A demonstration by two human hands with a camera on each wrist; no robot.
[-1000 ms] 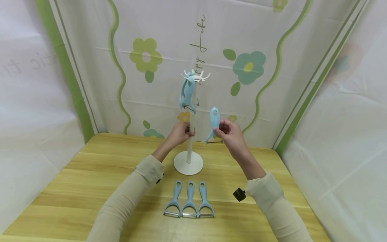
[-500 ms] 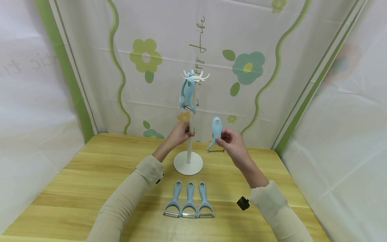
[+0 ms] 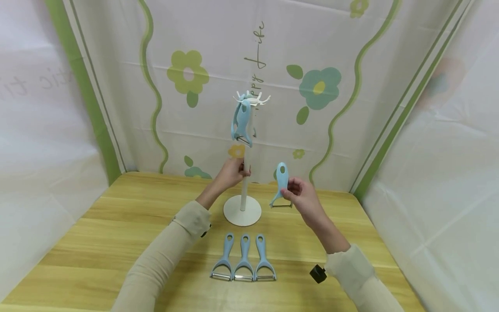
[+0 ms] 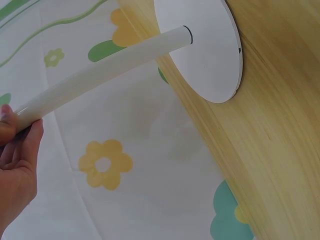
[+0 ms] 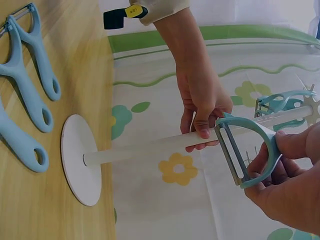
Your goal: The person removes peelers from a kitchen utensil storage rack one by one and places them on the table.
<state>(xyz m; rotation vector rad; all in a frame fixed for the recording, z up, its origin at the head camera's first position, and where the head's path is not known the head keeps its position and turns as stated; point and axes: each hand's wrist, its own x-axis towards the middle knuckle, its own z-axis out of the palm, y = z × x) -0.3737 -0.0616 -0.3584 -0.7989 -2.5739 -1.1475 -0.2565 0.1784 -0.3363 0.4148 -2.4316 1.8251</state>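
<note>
A white stand with a round base (image 3: 234,213) rises from the table, topped by a ring of white hooks (image 3: 262,100). My left hand (image 3: 231,172) grips its pole (image 4: 100,75) partway up. Blue peelers (image 3: 243,119) hang from hooks on the left side of the top; they overlap, so their number is hard to tell. To the right of the pole, my right hand (image 3: 306,197) pinches another blue peeler (image 3: 282,177) in the air, handle end up and blade down. In the right wrist view this peeler's blade (image 5: 232,152) shows near the pole, with my fingers on its frame.
Three blue peelers (image 3: 244,259) lie side by side on the wooden table (image 3: 117,242), in front of the base, handles pointing away from me. A white curtain (image 3: 218,26) with printed flowers stands behind, and more curtain hangs at both sides.
My right hand has come down and slightly right with the peeler, away from the hooks. The left hand keeps its hold on the pole, and the hanging peelers stay put.
</note>
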